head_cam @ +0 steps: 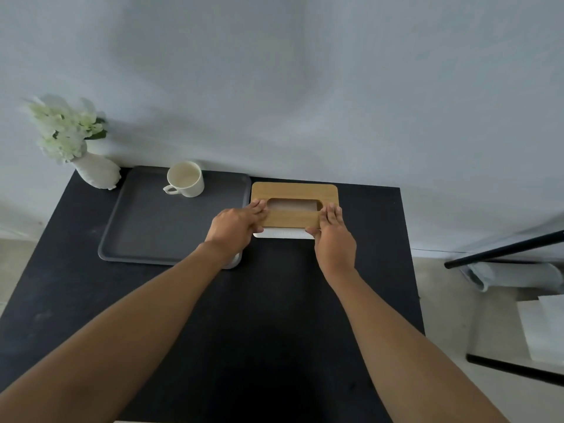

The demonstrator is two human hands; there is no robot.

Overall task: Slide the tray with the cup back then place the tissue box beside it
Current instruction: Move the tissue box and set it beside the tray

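A dark grey tray (146, 227) lies at the back left of the black table, against the wall. A cream cup (185, 178) stands upright in the tray's far part. Just right of the tray sits the tissue box (294, 190), white with a wooden lid that has an oval opening. My left hand (236, 225) grips the box's left near corner, fingers on the lid and thumb on the front. My right hand (332, 236) grips the right near corner the same way. The box's left edge lies next to the tray's right rim.
A white vase with pale flowers (91, 166) stands at the table's back left corner, touching the tray's far left corner. The black table (274, 315) ends at the right, where a black metal frame (503, 248) and white items stand on the floor.
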